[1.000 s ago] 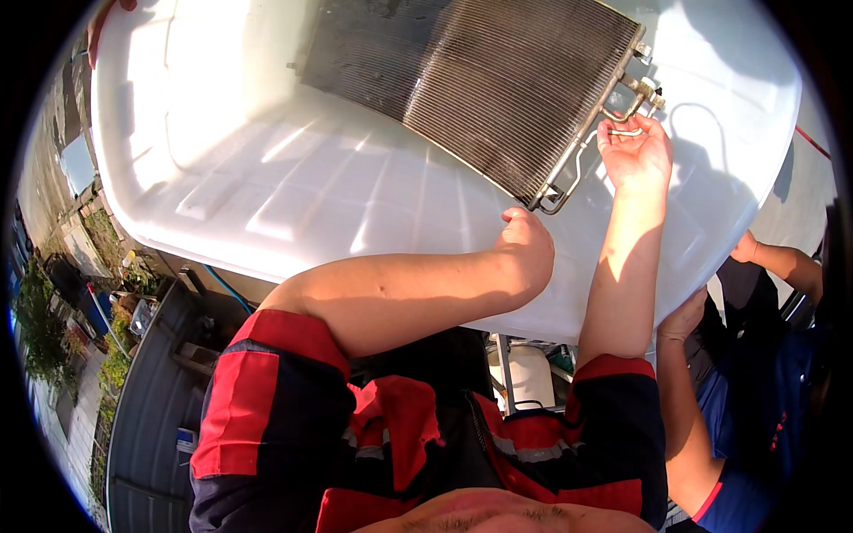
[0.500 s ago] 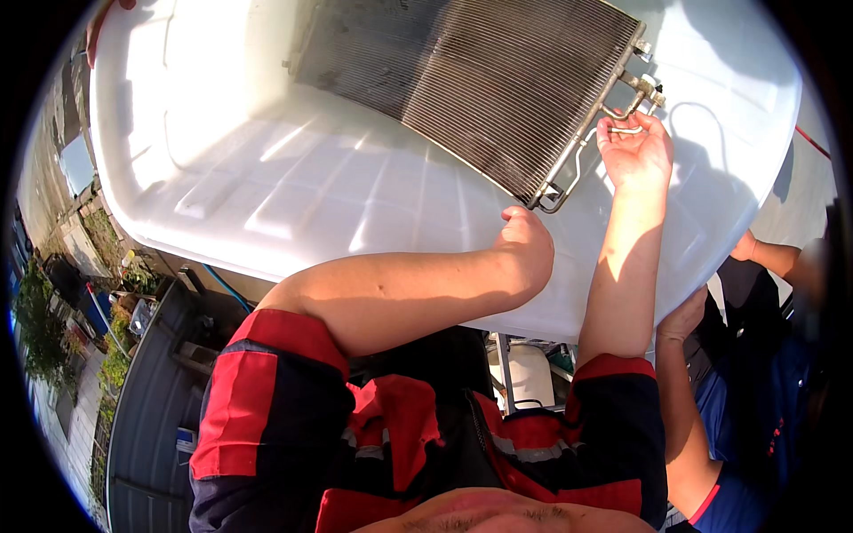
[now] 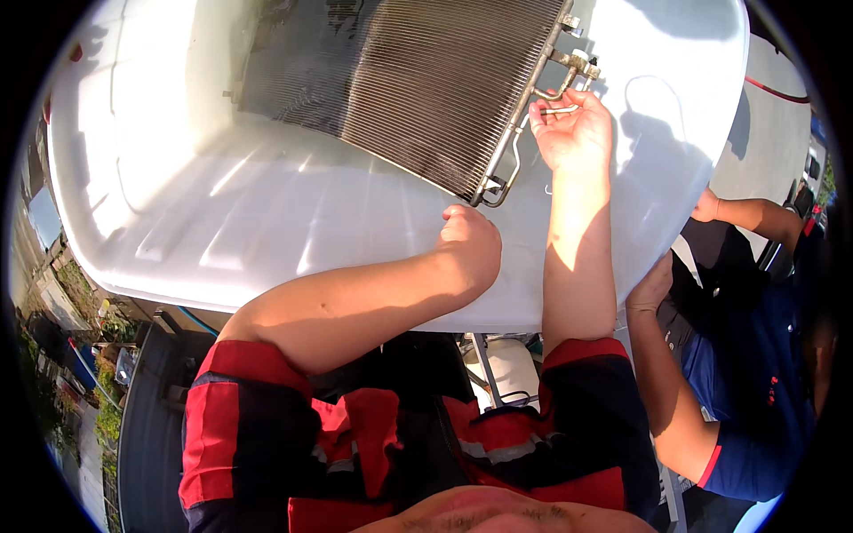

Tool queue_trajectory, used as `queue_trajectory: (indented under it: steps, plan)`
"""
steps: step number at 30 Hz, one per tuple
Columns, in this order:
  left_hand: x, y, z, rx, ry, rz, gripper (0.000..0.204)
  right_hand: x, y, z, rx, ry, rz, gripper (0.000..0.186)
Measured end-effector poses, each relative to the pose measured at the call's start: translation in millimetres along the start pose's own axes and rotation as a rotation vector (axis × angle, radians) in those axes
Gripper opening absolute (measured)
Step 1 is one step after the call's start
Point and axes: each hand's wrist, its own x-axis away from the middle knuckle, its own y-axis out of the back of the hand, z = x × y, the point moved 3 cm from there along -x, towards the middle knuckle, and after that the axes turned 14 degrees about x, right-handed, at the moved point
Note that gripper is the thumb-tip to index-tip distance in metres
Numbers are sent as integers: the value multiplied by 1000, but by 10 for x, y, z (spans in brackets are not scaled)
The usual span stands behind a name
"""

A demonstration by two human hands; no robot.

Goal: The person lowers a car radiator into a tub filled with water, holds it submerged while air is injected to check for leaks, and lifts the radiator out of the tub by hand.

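A finned car air-conditioning condenser [image 3: 435,98], with metal pipes along its right side, is tilted inside a large white plastic tub [image 3: 355,293]. Its left part looks hazy and greyish, apparently under water; the right part is dark and stands above the surface. My left hand [image 3: 471,244] is closed at its lower near corner, thumb on top, the other fingers hidden from sight. At the right side, my right hand [image 3: 576,133] curls palm up around the thin pipe near the fittings [image 3: 577,64].
Beside the tub on the right stands another person in a dark blue shirt [image 3: 746,391], one hand [image 3: 651,284] on the tub's rim. A red hose [image 3: 775,91] runs past at far right. Grey corrugated sheeting [image 3: 147,435] and plants are at lower left.
The whole view has shifted, so tub, condenser and both hands appear farther left, and more of the other person shows at right. Both grips look the same.
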Motion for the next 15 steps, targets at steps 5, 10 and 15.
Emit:
queue_trajectory:
  steps: [5, 10, 15]
  plan:
    - [-32, 82, -37, 52, 62, -46, 56, -102, 64, 84, -3, -10, 5, 10]
    - [-107, 132, -80, 79, 77, -65, 55, -95, 59, 193, -1, 16, -23, 8]
    - [-36, 70, -57, 34, 76, -93, 53, -3, 26, 152, 1, 0, -64, 8]
